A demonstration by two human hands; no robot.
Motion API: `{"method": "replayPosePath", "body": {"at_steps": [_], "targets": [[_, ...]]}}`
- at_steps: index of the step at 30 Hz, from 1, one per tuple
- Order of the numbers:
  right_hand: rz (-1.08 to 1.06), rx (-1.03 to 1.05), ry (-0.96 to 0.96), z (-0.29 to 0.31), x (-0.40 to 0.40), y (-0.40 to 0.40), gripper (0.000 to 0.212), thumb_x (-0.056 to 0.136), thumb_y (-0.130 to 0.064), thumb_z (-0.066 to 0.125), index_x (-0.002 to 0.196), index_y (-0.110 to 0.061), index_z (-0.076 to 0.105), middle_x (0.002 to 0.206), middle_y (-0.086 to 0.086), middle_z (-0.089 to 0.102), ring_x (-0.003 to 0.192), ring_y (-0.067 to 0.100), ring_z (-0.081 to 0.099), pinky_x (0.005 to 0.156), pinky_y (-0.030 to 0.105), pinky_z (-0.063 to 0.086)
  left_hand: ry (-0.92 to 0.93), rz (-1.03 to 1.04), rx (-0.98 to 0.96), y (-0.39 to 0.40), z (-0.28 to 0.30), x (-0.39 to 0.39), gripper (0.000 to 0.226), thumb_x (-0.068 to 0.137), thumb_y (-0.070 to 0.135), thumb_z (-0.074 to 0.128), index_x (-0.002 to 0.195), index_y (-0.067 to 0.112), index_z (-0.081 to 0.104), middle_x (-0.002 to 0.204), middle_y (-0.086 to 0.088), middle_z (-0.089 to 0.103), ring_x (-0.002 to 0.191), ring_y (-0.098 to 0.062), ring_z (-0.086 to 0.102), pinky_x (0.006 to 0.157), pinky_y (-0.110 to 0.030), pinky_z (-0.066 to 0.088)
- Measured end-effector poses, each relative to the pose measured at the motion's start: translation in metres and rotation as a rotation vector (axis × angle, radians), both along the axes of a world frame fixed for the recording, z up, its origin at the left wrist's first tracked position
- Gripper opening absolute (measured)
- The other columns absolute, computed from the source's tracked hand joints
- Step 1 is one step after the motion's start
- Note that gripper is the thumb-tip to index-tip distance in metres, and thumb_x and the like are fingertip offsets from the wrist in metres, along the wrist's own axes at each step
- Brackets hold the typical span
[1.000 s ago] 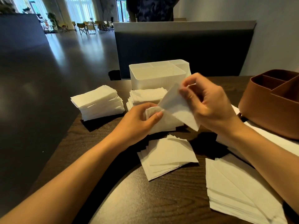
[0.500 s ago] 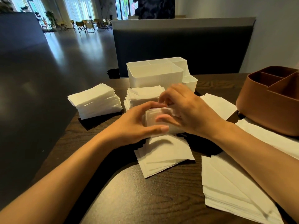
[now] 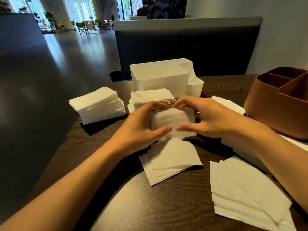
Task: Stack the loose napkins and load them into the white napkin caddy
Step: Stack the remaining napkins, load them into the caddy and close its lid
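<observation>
Both hands now hold one napkin stack (image 3: 173,121) above the table (image 3: 166,205), just before the white caddy (image 3: 160,77): left hand (image 3: 140,129) and right hand (image 3: 208,119) grip its sides; the single napkin lifted earlier is down.

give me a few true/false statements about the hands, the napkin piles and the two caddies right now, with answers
1. Both hands hold one napkin stack between them. True: the left hand and right hand grip it from either side.
2. The white caddy is full of napkins. False: its big compartment shows none.
3. A brown caddy stands to the right. True.
4. The held stack is inside the white caddy. False: it is in front of it, above the table.
5. A squared pile lies left of the hands. True.
</observation>
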State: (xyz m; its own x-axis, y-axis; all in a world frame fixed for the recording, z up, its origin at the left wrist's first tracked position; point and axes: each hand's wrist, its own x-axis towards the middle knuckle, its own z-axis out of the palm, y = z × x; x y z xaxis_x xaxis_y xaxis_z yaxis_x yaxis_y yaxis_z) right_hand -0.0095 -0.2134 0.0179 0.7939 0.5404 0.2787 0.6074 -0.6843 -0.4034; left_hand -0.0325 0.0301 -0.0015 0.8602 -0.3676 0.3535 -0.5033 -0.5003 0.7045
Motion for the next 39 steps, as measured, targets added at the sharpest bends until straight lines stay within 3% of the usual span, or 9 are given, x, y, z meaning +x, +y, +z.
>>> {"method": "replayPosePath", "body": {"at_steps": [3,8,14,19,22,26,31,33,39], "targets": [[0.039,0.046,-0.019,-0.005,0.001,0.004,0.049,0.085,-0.046,0.076,0.126,-0.029,0.057,0.117,-0.014,0.065,0.107,0.0,0.062,0.087,0.019,0.054,-0.072,-0.024,0.027,-0.003,-0.001,0.001,0.048,0.087,0.027,0.081,0.131,0.027,0.06,0.128,0.019,0.065,0.12,0.005,0.059,0.103,-0.031,0.052],[0.044,0.102,-0.299,0.0,0.003,0.011,0.038,0.088,-0.035,0.073,0.117,-0.013,0.065,0.106,-0.007,0.063,0.09,0.003,0.057,0.076,0.008,0.045,-0.169,-0.001,-0.028,0.0,0.008,0.003,0.044,0.09,0.019,0.078,0.13,0.022,0.059,0.121,0.01,0.069,0.112,-0.003,0.066,0.094,-0.03,0.057],[0.02,-0.047,-0.02,-0.01,0.0,0.007,0.052,0.085,-0.036,0.078,0.132,-0.031,0.055,0.117,-0.014,0.064,0.103,0.0,0.06,0.084,0.019,0.052,-0.02,-0.023,0.09,0.004,-0.003,0.001,0.046,0.089,0.026,0.08,0.13,0.032,0.058,0.114,0.013,0.073,0.106,-0.002,0.069,0.089,-0.039,0.059],[0.031,0.178,-0.141,-0.003,-0.001,0.01,0.051,0.086,-0.033,0.077,0.131,-0.022,0.057,0.118,-0.006,0.064,0.102,0.007,0.064,0.079,0.018,0.057,-0.011,0.062,-0.075,0.002,0.01,0.002,0.029,0.089,0.027,0.079,0.115,0.032,0.068,0.098,0.011,0.073,0.088,-0.002,0.069,0.077,-0.028,0.06],[-0.037,0.256,-0.019,-0.002,-0.006,0.014,0.062,0.086,-0.044,0.072,0.139,-0.024,0.047,0.124,-0.003,0.06,0.104,0.011,0.066,0.077,0.02,0.06,0.137,0.036,-0.163,0.0,0.011,-0.001,0.022,0.09,0.023,0.079,0.11,0.028,0.072,0.094,0.013,0.078,0.086,0.0,0.072,0.076,-0.019,0.058],[-0.159,0.285,0.175,0.0,-0.007,0.014,0.065,0.085,-0.064,0.05,0.137,-0.026,0.041,0.116,-0.012,0.064,0.099,0.005,0.065,0.075,0.022,0.059,0.506,-0.035,-0.467,0.001,0.009,0.002,0.029,0.091,0.007,0.073,0.12,0.009,0.071,0.112,-0.01,0.077,0.104,-0.029,0.074,0.095,-0.046,0.059],[-0.228,0.168,0.29,0.007,-0.006,0.01,0.072,0.082,-0.077,0.027,0.092,-0.019,0.067,0.076,0.0,0.074,0.06,0.009,0.067,0.061,0.018,0.046,0.73,-0.072,-0.76,-0.002,0.019,0.0,0.034,0.092,0.004,0.067,0.126,0.005,0.065,0.112,-0.014,0.076,0.095,-0.025,0.074,0.083,-0.042,0.064],[-0.171,0.186,0.341,0.008,-0.01,0.013,0.07,0.081,-0.076,0.029,0.087,-0.019,0.07,0.073,-0.005,0.075,0.058,0.009,0.067,0.057,0.012,0.045,0.765,-0.084,-0.781,-0.002,0.02,-0.001,0.034,0.092,0.004,0.066,0.125,0.007,0.065,0.112,-0.013,0.076,0.095,-0.025,0.075,0.077,-0.04,0.065],[-0.137,0.402,0.367,0.003,-0.013,0.019,0.042,0.088,-0.06,0.053,0.114,-0.029,0.062,0.087,-0.009,0.072,0.064,0.012,0.071,0.054,0.016,0.049,0.824,-0.085,-0.71,-0.001,0.019,-0.001,0.043,0.081,0.01,0.074,0.123,0.01,0.07,0.118,-0.016,0.074,0.1,-0.031,0.073,0.076,-0.046,0.064]]}}
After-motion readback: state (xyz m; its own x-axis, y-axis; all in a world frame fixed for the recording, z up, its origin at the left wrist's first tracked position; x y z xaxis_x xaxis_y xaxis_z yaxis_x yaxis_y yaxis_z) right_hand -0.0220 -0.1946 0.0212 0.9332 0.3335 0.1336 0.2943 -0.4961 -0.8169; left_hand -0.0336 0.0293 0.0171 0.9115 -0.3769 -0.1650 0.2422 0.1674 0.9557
